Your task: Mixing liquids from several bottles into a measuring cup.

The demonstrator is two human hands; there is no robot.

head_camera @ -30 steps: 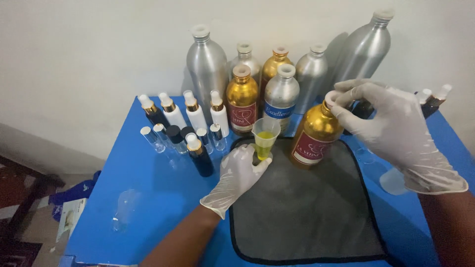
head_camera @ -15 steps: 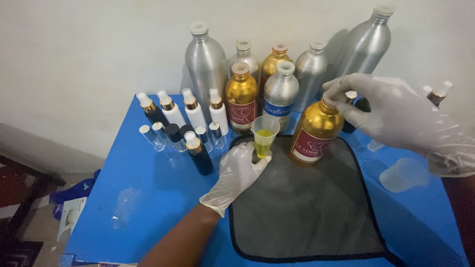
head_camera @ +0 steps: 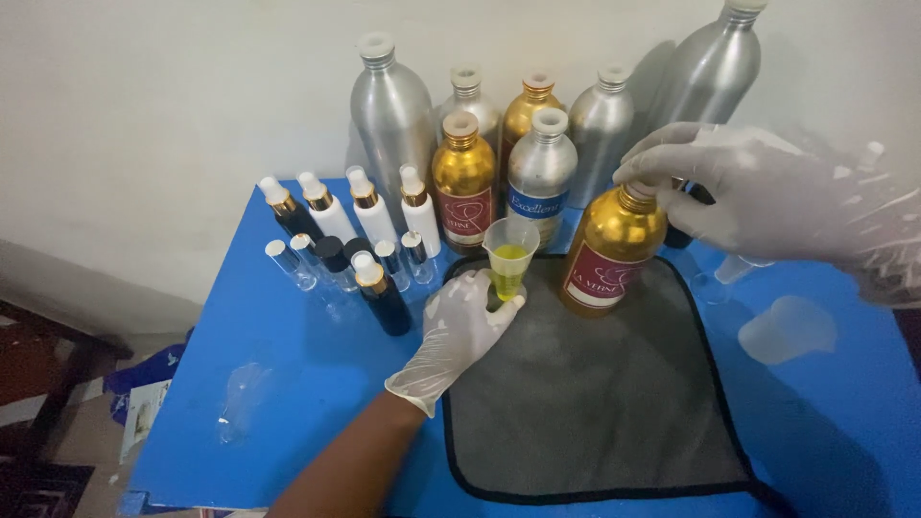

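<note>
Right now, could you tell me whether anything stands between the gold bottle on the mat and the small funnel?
Nothing visible does. The gold bottle, capped by the right hand, stands beside the funnel that the left hand steadies; only bare grey mat lies between.

The right hand [head_camera: 739,192] covers the cap of the gold bottle [head_camera: 611,251] and blurs toward the right edge, which cuts off its wrist. Far right, the tallest silver bottle [head_camera: 710,67] loses its top (frame edge).

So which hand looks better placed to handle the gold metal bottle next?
The right hand: its gloved fingers already rest on the neck of the gold metal bottle, while the left hand is busy holding the small clear funnel of yellow liquid.
</note>
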